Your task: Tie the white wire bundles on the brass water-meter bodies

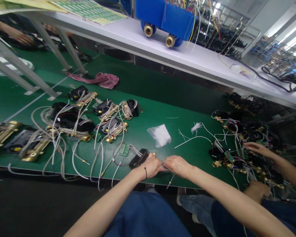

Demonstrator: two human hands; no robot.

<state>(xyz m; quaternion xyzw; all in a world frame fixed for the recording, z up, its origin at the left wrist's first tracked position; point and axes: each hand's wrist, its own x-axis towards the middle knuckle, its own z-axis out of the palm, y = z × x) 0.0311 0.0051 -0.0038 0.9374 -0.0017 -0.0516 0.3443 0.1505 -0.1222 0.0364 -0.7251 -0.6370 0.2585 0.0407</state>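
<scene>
Black unit (139, 158) by worktop (143, 131) front edge, probably for reach; left hand (153, 165) touching, right hand (177, 164) beside; fingers' closure: cannot tell.

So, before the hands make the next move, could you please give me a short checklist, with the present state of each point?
1. Left hand at the black module: ok, by its right end.
2. Right hand close to the left: ok, fingertips nearly meet.
3. Grip between the fingers: cannot tell, the hands hide it.
4. Circuit board clear of both hands: ok.
5. Cables kept on the green bench: not ok, several hang over its near edge.
6. Co-worker's hand clear: ok, apart at the right.
</scene>
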